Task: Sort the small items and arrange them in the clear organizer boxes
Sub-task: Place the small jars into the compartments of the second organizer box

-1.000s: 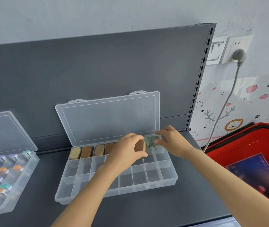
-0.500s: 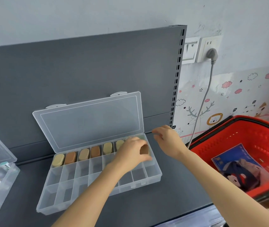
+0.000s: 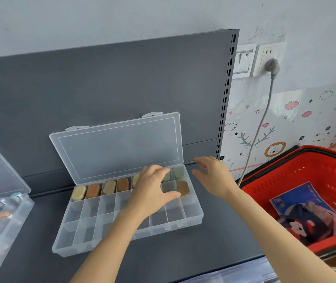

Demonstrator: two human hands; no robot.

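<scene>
The brown piece [image 3: 183,187] has left the left hand [image 3: 150,189], which carried it a moment ago. It now lies in the far-right compartment of the second row of the organizer box [image 3: 85,229], just in front of a green piece [image 3: 178,172] in the back row.

It looks like a small, hard oval block with rounded edges, probably light and a little slick. Since it nearly fills its compartment, the best hold is likely a thumb-and-forefinger pinch across its narrow sides from above.

The left hand is spread palm-down over the middle of the box and grips nothing visible. Its thumb reaches toward the brown piece and stops just beside it, and its fingers cover part of the back row. The right hand [image 3: 211,176] hovers off the right end of the box, near the piece but apart from it, fingers loose and empty.

Tan and brown pieces [image 3: 109,186] fill the rest of the back row, and the front compartments hold nothing. The lid [image 3: 118,148] stands open. The box sits on a dark shelf [image 3: 214,242], with a second organizer [image 3: 23,219] at the left and a red basket [image 3: 326,160] at the right.
</scene>
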